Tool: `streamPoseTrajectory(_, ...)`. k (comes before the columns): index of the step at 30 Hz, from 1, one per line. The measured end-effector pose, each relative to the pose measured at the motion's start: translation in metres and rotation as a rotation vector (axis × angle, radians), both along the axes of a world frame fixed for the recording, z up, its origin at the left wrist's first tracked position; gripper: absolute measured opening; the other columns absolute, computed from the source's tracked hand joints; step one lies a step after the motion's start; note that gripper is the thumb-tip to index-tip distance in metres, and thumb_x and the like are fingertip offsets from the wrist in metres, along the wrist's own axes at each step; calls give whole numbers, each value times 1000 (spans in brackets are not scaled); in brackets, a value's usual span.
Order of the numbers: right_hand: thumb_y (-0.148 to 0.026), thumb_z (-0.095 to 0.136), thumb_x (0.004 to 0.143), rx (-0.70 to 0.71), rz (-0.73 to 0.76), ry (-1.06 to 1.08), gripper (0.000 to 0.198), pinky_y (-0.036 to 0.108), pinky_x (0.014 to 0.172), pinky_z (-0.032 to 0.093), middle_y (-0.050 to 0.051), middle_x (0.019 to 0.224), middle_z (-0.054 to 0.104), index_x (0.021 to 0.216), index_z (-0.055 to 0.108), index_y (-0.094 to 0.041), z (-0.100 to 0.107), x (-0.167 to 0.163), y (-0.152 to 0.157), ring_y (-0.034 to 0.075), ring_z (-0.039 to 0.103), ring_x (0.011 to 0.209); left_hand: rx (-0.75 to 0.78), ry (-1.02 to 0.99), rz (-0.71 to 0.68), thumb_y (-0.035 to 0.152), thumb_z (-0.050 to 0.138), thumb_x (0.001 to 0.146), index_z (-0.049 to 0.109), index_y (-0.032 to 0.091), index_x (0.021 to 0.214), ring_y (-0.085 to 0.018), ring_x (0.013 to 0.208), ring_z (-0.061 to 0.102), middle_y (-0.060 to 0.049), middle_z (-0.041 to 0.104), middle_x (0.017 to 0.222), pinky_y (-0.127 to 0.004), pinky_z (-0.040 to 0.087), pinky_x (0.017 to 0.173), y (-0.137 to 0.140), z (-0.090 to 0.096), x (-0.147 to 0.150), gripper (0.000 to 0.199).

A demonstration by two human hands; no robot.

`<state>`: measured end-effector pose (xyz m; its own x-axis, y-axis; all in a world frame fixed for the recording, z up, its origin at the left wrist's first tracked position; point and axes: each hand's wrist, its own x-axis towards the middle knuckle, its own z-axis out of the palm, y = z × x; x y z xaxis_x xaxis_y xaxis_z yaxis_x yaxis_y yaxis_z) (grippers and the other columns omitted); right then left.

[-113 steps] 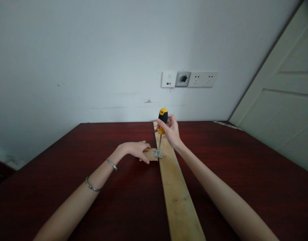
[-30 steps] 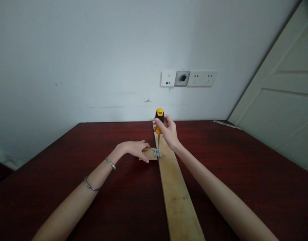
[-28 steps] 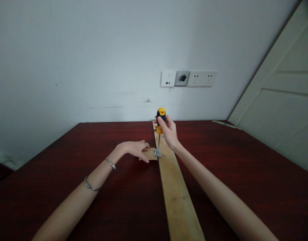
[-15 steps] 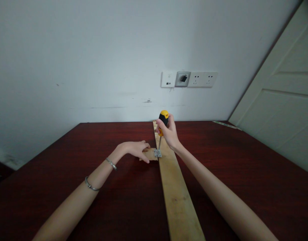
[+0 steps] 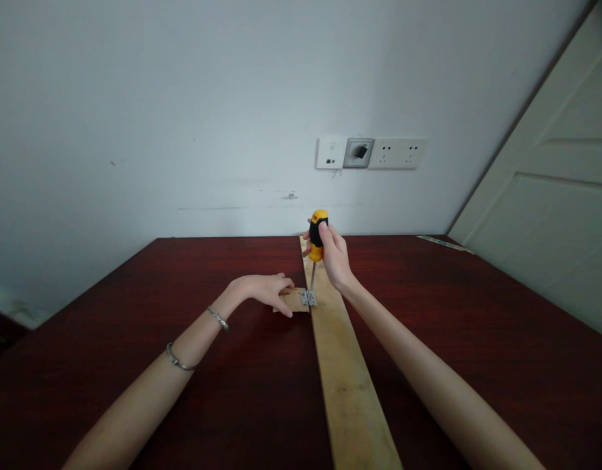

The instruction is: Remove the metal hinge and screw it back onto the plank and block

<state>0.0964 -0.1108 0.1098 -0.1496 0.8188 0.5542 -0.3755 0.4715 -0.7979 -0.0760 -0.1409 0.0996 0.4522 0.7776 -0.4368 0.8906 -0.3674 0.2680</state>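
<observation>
My right hand (image 5: 336, 256) is closed around the yellow and black handle of a screwdriver (image 5: 319, 230), which stands nearly upright. Its metal shaft reaches down to a small silver hinge (image 5: 309, 298); the very tip is too small to make out. One leaf of the hinge lies on a long wooden plank (image 5: 347, 372), the other on a short wooden piece (image 5: 295, 302) at the plank's left side. My left hand (image 5: 269, 291) grips that short piece, thumb at its near edge and fingers at the far edge.
The dark red tabletop (image 5: 222, 391) runs back to a white wall (image 5: 207, 117) with sockets and a black plug (image 5: 361, 151). A pale door (image 5: 560, 196) stands at the right. A thin flat strip (image 5: 445, 243) lies near the table's back right corner.
My right hand has shifted its grip on the screwdriver, with the thumb now up along the handle's side. The handle stands slightly more upright. My left hand has stayed in place.
</observation>
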Motion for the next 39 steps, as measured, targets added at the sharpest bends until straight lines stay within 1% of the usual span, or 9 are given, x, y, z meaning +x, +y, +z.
streamPoseTrajectory(3, -51, 64, 81, 3, -26, -1, 31, 24, 50, 41, -4, 69, 52, 89, 55, -23, -1, -2, 1, 10, 48, 57, 5, -4, -10, 68, 63, 64, 51, 15, 130, -25, 104, 54, -12, 54, 124, -29, 42, 91, 1, 0, 0, 86)
streamPoseTrajectory(7, -42, 74, 73, -5, -46, 60, 45, 23, 52, 44, -5, 79, 52, 105, 46, -28, -3, -4, 2, 9, 51, 59, 9, 4, -4, 70, 63, 63, 49, 17, 132, -24, 101, 55, -12, 52, 126, -29, 43, 89, 1, -1, -2, 88)
streamPoseTrajectory(11, -43, 73, 73, -40, -51, 96, 39, 22, 52, 43, -5, 79, 54, 93, 45, -26, -4, -4, 4, 8, 54, 60, 14, 16, -2, 71, 62, 63, 49, 17, 131, -23, 99, 56, -11, 52, 125, -28, 43, 88, 1, -2, -2, 88)
streamPoseTrajectory(16, -52, 66, 77, -69, -68, 81, 34, 25, 62, 46, -1, 81, 59, 91, 56, -21, -3, -3, 4, 11, 58, 69, 3, 9, -3, 70, 62, 63, 49, 17, 130, -24, 102, 55, -12, 52, 126, -29, 44, 90, 0, 1, 0, 86)
streamPoseTrajectory(24, -58, 47, 89, -14, 15, -42, 38, 25, 56, 42, -1, 72, 58, 81, 55, -22, -3, -2, 0, 11, 52, 61, -10, -6, 12, 70, 63, 62, 49, 17, 132, -25, 103, 55, -12, 50, 128, -29, 44, 89, 0, 0, 0, 89)
streamPoseTrajectory(27, -53, 58, 85, -31, 27, -26, 31, 26, 58, 42, -3, 76, 55, 90, 52, -23, -4, -3, 0, 10, 50, 62, 0, -2, 8, 71, 62, 62, 50, 18, 130, -23, 98, 56, -11, 52, 125, -28, 44, 86, 0, -1, -1, 87)
streamPoseTrajectory(31, -41, 75, 71, -9, -54, -17, 47, 26, 60, 44, -5, 81, 55, 103, 44, -26, -5, -5, 1, 11, 52, 68, 14, 4, -3, 71, 62, 63, 50, 19, 130, -23, 97, 56, -10, 53, 123, -29, 44, 87, 1, -1, -1, 86)
streamPoseTrajectory(35, -41, 72, 75, -11, -34, 3, 42, 26, 57, 43, -6, 76, 55, 99, 41, -26, -5, -6, 1, 10, 52, 60, -14, -9, 4, 69, 62, 63, 49, 16, 132, -23, 97, 56, -12, 51, 126, -30, 44, 88, 0, -1, -1, 88)
streamPoseTrajectory(39, -45, 68, 78, -26, -49, -10, 33, 27, 63, 46, -2, 83, 60, 94, 49, -23, -4, -5, -1, 11, 58, 69, -7, -6, 4, 70, 62, 63, 49, 17, 132, -23, 101, 55, -12, 50, 127, -29, 44, 89, -1, 0, -1, 88)
